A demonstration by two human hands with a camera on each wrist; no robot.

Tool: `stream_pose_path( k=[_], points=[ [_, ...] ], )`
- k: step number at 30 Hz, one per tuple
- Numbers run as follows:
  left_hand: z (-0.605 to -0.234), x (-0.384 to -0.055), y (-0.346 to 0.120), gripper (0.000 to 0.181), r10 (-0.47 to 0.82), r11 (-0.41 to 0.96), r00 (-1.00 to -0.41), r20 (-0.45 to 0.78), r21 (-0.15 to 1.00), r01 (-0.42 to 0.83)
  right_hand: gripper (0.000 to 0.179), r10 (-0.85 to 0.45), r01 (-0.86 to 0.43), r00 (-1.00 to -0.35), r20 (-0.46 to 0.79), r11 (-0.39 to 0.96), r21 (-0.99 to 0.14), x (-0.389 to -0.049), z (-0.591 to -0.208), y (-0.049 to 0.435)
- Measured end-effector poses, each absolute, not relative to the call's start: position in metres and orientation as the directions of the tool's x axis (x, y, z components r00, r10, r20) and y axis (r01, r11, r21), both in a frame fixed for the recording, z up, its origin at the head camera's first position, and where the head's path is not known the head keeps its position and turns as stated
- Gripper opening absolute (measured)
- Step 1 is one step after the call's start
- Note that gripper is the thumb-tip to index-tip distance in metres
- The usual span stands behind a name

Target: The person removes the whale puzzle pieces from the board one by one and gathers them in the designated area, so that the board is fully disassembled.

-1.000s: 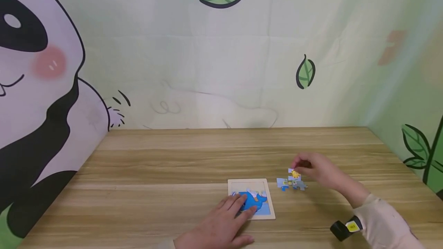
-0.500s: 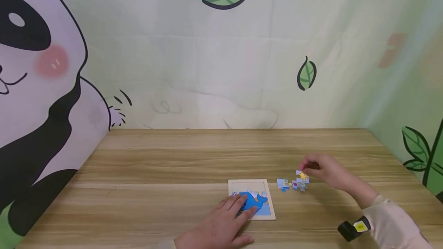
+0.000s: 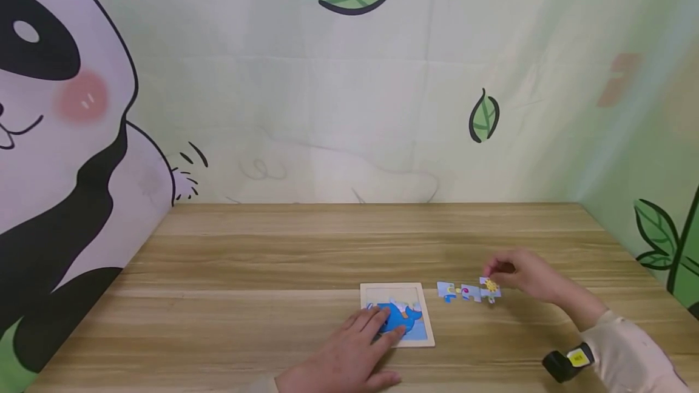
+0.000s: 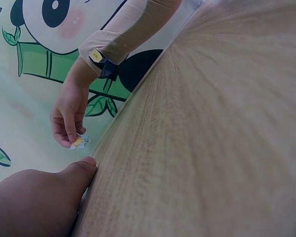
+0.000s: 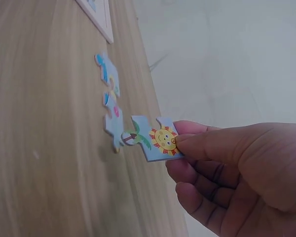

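Between thumb and fingers, my right hand (image 3: 524,275) pinches a puzzle piece (image 5: 160,140) printed with a smiling sun and a palm leaf. In the right wrist view the piece is held above the table. To its left, two loose puzzle pieces lie in a row: a light-blue one with a pink spot (image 5: 114,116) and another with blue and yellow marks (image 3: 446,290). My left hand (image 3: 349,347) rests with its fingers extended on the framed puzzle (image 3: 417,335), over a blue whale picture. The hand covers the frame's lower left part.
The wood-grain table (image 3: 246,259) runs back to a wall cloth (image 3: 273,108) printed with leaves and a panda. A black strap device with a yellow label (image 3: 568,361) sits at the right wrist.
My right hand has moved to the right with the sun piece, uncovering more of the pink-spotted piece below. The left hand stays on the framed puzzle.
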State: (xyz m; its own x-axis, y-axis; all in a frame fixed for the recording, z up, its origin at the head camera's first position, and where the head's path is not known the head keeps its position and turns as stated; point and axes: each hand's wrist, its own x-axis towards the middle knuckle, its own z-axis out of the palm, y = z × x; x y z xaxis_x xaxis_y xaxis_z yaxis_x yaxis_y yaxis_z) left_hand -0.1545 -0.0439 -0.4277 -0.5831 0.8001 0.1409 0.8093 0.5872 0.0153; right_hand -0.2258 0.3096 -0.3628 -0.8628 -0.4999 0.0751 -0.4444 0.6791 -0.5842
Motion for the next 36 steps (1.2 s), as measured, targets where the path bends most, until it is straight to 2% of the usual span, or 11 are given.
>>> stream_pose_path(
  k=[5, 23, 36],
  points=[
    [-0.428, -0.155, -0.044, 0.065, 0.799, 0.591, -0.588, 0.126, 0.021, 0.807, 0.004, -0.475, -0.397, -0.88, 0.022, 0.708, -0.583, -0.226, -0.368, 0.314],
    [-0.427, -0.155, -0.044, 0.066, 0.794, 0.6, -0.599, 0.109, 0.02, 0.8, 0.005, -0.472, -0.402, -0.881, 0.017, 0.729, -0.554, -0.232, -0.386, 0.32],
    [-0.426, -0.154, -0.045, 0.066, 0.789, 0.607, -0.607, 0.092, 0.033, 0.794, 0.004, -0.393, -0.327, -0.919, -0.014, 0.783, -0.529, -0.235, -0.39, 0.317]
  ],
)
